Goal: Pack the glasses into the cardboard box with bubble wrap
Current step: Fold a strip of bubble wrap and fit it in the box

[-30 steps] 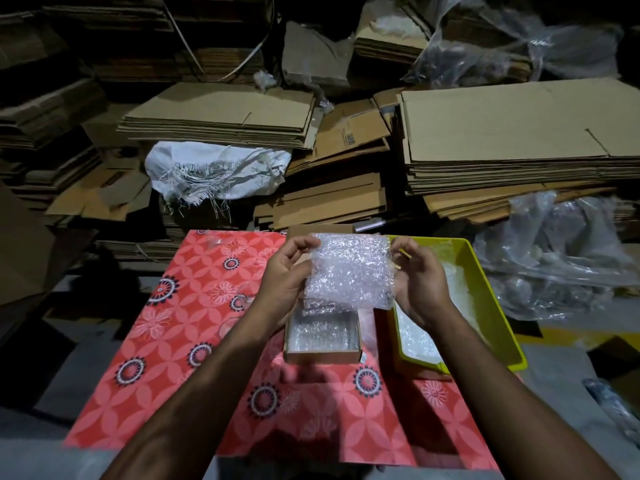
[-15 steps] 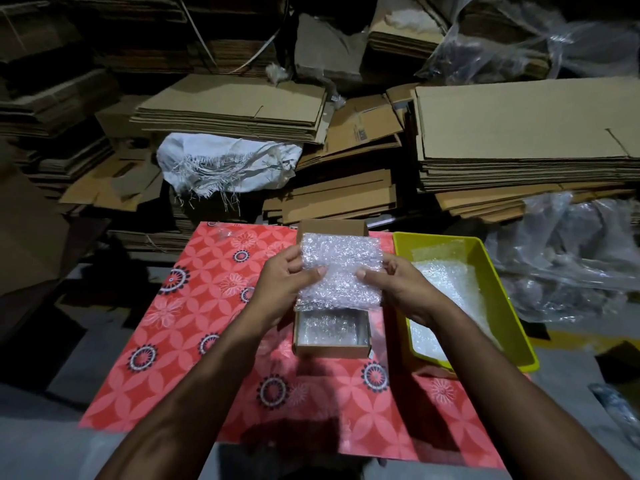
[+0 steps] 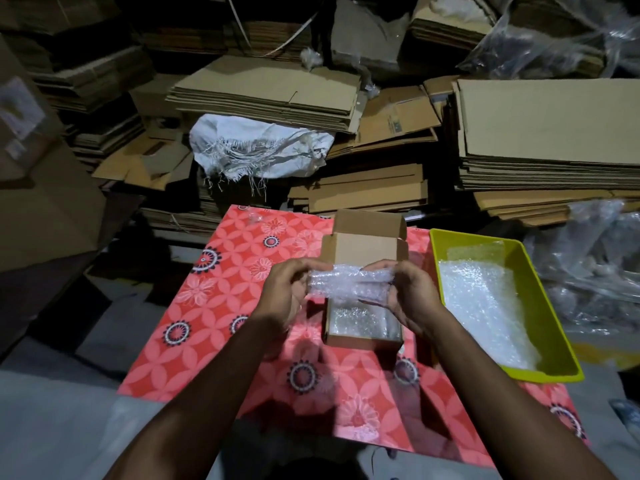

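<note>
My left hand and right hand pinch the two ends of a bubble wrap bundle, held level just above the open cardboard box; the box, lined with bubble wrap, stands on a red patterned cloth; a yellow tray holding more wrap lies beside it, to my right.

A crinkled, glossy clear plastic bubble wrap is seen over a matt brown cardboard box. A smooth, shiny yellow-green plastic tray is noted beside it. The patterned red cloth appears matt; the white sack is woven and frayed.
</note>
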Demonstrator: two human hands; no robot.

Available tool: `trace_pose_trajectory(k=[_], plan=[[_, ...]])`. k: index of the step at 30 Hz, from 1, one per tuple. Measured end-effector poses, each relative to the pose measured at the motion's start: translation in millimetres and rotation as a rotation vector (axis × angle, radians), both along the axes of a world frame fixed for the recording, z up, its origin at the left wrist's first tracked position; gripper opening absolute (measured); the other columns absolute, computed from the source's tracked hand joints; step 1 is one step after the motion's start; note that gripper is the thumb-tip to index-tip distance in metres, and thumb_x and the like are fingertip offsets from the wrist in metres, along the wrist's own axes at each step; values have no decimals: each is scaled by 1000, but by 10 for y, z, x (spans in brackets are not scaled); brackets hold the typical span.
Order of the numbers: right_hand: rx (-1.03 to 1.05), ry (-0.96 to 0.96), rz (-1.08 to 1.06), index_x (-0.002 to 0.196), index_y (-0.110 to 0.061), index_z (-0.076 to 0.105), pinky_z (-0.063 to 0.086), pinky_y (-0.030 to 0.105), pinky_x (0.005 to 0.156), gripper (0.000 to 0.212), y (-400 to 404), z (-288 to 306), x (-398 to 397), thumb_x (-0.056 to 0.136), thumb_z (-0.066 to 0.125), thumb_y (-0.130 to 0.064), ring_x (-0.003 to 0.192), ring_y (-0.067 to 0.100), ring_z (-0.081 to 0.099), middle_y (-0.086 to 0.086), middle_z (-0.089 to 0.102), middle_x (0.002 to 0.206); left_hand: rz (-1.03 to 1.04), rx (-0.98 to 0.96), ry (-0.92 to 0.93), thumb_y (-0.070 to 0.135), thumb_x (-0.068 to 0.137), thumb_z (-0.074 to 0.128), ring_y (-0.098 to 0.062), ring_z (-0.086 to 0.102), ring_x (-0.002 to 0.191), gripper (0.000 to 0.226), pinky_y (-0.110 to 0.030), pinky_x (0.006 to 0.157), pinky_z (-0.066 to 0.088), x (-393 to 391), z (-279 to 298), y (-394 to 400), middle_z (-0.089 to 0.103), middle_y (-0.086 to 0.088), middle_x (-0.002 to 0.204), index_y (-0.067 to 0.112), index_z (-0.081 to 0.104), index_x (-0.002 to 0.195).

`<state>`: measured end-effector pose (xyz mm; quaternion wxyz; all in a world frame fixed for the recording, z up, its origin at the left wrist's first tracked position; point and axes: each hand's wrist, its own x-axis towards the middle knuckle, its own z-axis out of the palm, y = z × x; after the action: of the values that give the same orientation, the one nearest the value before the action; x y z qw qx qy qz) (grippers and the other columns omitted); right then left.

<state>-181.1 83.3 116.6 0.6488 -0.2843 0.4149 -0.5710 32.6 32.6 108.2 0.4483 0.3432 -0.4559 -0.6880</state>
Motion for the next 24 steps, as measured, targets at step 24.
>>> trace_pose_trajectory(k=[24], plan=[[166, 134, -192, 76, 8, 71, 61, 24, 67, 35, 26, -487, 938, 90, 40, 18, 91, 30, 70, 16, 75, 91, -108, 251, -71, 4, 75, 60, -23, 60, 54, 27, -35, 64, 34, 784, -572, -68, 65, -21, 67, -1, 71, 99]])
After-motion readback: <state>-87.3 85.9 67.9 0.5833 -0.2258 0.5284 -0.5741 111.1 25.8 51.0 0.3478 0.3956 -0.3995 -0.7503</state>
